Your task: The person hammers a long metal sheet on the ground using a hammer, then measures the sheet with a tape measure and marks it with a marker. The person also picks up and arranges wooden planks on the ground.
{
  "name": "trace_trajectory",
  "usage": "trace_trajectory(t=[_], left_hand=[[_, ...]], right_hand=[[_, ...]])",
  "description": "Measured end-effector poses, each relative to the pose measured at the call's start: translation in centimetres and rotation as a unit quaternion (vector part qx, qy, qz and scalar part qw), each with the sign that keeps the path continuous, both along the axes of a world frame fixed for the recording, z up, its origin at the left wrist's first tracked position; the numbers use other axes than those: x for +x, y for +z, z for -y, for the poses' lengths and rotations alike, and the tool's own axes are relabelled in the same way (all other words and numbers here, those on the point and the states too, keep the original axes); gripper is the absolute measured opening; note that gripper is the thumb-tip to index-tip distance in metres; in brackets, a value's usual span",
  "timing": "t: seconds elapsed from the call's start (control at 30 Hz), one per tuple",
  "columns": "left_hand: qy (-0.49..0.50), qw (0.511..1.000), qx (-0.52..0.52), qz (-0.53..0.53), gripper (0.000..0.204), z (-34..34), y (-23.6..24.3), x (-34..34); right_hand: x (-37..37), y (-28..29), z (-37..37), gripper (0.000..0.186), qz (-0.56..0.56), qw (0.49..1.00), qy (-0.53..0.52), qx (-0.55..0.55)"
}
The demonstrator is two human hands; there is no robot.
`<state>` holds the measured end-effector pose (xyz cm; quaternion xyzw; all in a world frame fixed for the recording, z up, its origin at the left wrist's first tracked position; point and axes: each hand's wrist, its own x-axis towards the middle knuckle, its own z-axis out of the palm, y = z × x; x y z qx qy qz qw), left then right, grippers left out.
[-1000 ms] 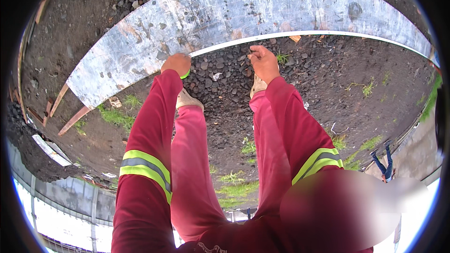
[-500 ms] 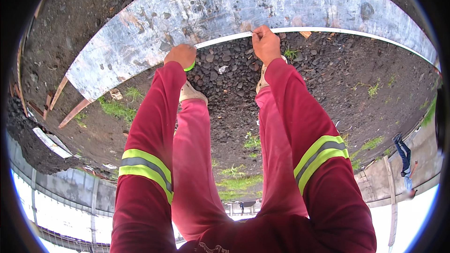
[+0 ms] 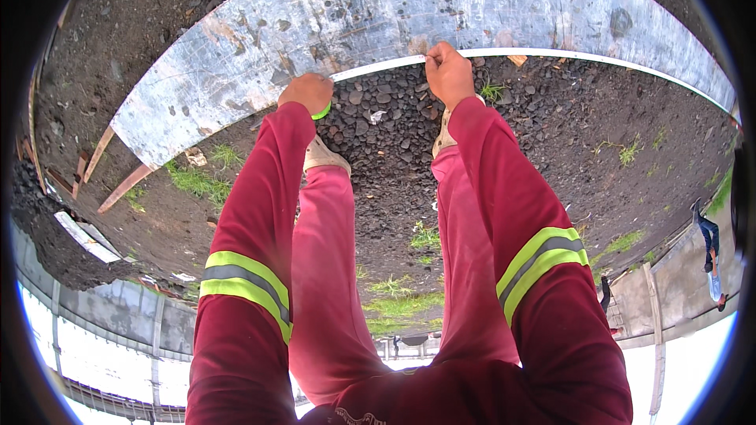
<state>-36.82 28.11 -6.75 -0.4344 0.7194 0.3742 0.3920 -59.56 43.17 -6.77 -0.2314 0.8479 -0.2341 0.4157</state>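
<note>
White strip (image 3: 378,66) in my head view: thin, flat, pale, bowed by the lens. It runs from the left hand (image 3: 307,93) at 11 o'clock, past the right hand (image 3: 450,79) at 1, then on along the near edge of the panel (image 3: 378,16) toward 2 to 3 o'clock. Panel is long, blue-grey, scuffed, with tan worn patches and dark spots; I see it arching from 10 through 12 to nearly 3.

Hands well apart. Right: thumb and forefinger pinched on the strip at the panel's edge, knuckles up, wrist bent slightly. Left: fingers curled in, back of hand up, at the strip's visible end; underside hidden, so I can't tell what it is clamped on. Bright green item (image 3: 322,112) shows just under it, mostly covered; can't tell its kind.

Both arms reach up from 6 o'clock, nearly straight, in dark red sleeves (image 3: 250,197) with yellow-and-grey bands (image 3: 246,279). Beige shoes (image 3: 326,157) sit just below the hands, dark gravel (image 3: 378,102) between. Wooden strips (image 3: 126,187) at 9 o'clock by the panel's end. Another person (image 3: 708,240) at 3, well apart.
</note>
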Motion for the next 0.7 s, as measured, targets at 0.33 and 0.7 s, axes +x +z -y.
trace_trajectory(t=[0.33,0.7], left_hand=[[-0.037,0.999,0.004,-0.018,0.038,0.19,0.12,-0.10],[0.006,1.000,-0.004,-0.005,0.039,0.02,-0.37,0.18]], right_hand=[[0.23,-0.12,0.04,0.010,-0.001,1.000,0.000,0.016],[0.42,0.00,0.18,0.010,-0.004,1.000,-0.015,0.002]])
